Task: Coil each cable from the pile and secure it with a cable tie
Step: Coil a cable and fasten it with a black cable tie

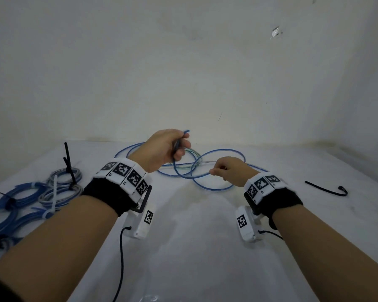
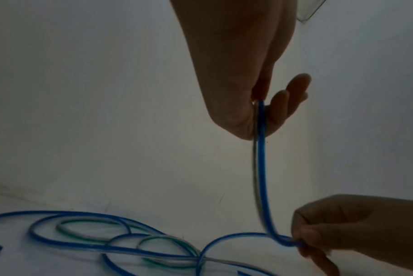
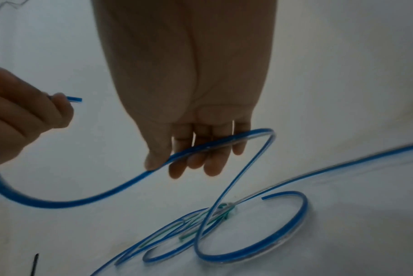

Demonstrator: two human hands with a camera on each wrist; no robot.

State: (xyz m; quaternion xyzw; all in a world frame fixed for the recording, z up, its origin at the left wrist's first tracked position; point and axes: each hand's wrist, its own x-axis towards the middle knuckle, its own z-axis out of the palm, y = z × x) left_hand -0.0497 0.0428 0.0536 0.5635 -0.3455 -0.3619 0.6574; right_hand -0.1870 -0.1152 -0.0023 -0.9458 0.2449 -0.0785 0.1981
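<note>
A blue cable (image 1: pixel 214 188) lies in loose loops on the white table (image 1: pixel 183 247), tangled with a green-striped cable (image 1: pixel 191 152). My left hand (image 1: pixel 168 147) is raised above the loops and grips the blue cable near its cut end (image 1: pixel 186 131). The same grip shows in the left wrist view, where the blue cable (image 2: pixel 262 168) hangs down from my left hand (image 2: pixel 267 112). My right hand (image 1: pixel 227 171) pinches that cable lower down, with the blue cable (image 3: pixel 200 151) running across its fingers (image 3: pixel 200 158). A black cable tie (image 1: pixel 327 188) lies at the right.
Several coiled, tied cables (image 1: pixel 26 197) sit at the table's left edge, with a black tie (image 1: pixel 69 164) standing up from one and a white tie (image 1: pixel 52 201) on another. A white wall (image 1: pixel 183 62) rises behind the table.
</note>
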